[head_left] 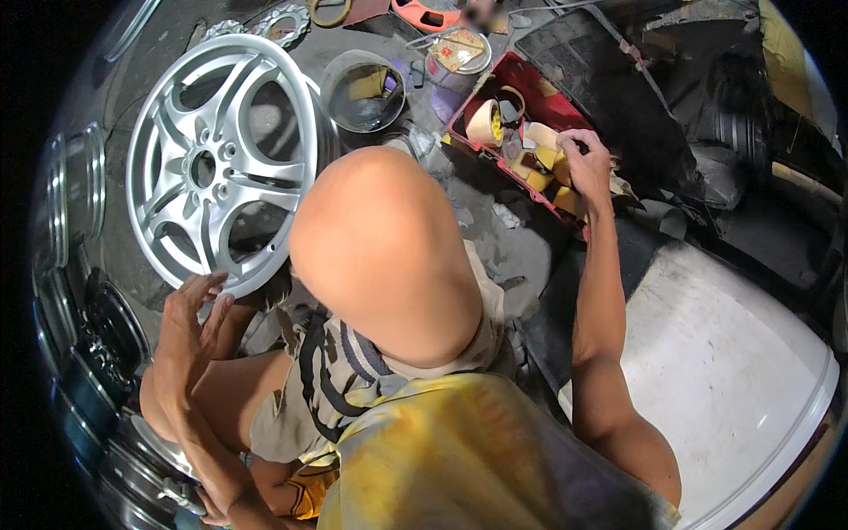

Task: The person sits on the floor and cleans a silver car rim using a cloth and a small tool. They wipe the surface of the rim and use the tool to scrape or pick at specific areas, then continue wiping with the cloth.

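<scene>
A silver alloy wheel (208,168) with split spokes stands on the left, its face toward me. At its lower rim is my left hand (193,318), thumb and fingers apart, the fingertips at the rim's edge. My right hand (590,163) reaches into a red box (459,124) at the upper right. Its fingers are curled together above several yellow-brown blocks (539,180); whatever they pinch, if anything, is too small to make out. A roll of tape (483,122) lies in the same box.
A grey bucket (353,110) of dark liquid stands right of the wheel, near a lidded can (459,51). My raised knee (384,247) is between my hands. A white panel (724,344) lies at the right. More wheels (115,327) line the left side.
</scene>
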